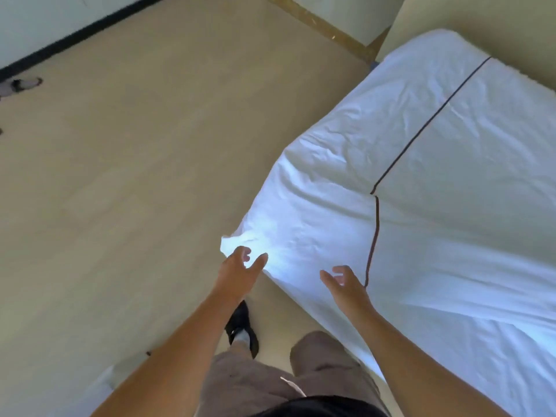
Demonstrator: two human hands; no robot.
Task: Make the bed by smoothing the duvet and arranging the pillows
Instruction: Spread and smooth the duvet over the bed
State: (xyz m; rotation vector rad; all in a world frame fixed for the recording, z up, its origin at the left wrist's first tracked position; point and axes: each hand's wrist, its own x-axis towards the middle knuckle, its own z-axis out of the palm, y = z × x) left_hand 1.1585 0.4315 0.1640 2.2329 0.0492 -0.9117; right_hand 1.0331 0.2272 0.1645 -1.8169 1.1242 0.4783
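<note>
A white duvet (436, 191) with a thin dark piping line covers the bed on the right, wrinkled along its near left side. Its corner (237, 242) sticks out over the floor. My left hand (240, 272) is at that corner with fingers spread, touching or just short of the fabric, gripping nothing. My right hand (346, 284) hovers open over the duvet's hanging edge, close to the piping. No pillows are in view.
Beige floor (135, 176) stretches to the left of the bed. My legs in brown trousers and a black shoe (240, 326) stand at the bed's corner. A white wall with a dark baseboard (75, 34) runs at the top left, with slippers (24, 84) near it.
</note>
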